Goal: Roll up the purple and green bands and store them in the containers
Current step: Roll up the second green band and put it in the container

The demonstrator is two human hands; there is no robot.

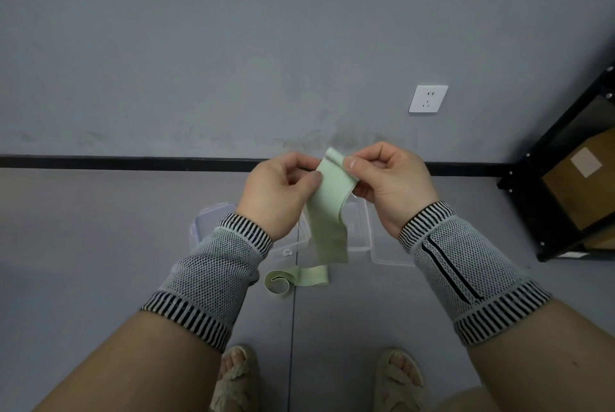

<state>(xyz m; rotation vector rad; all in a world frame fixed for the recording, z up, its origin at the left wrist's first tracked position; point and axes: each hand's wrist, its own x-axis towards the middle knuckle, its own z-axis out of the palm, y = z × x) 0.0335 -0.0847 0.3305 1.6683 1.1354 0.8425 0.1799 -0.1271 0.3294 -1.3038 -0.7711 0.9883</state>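
Head view, green band (327, 208) pinched between left hand (278, 193) and right hand (392, 183), hanging below.

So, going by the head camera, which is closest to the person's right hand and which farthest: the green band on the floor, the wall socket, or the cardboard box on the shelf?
From the right hand:
1. Wall socket, on the wall above and just right of it.
2. Green band on the floor, coiled below and to the left, past the held band.
3. Cardboard box, far right on the black shelf.
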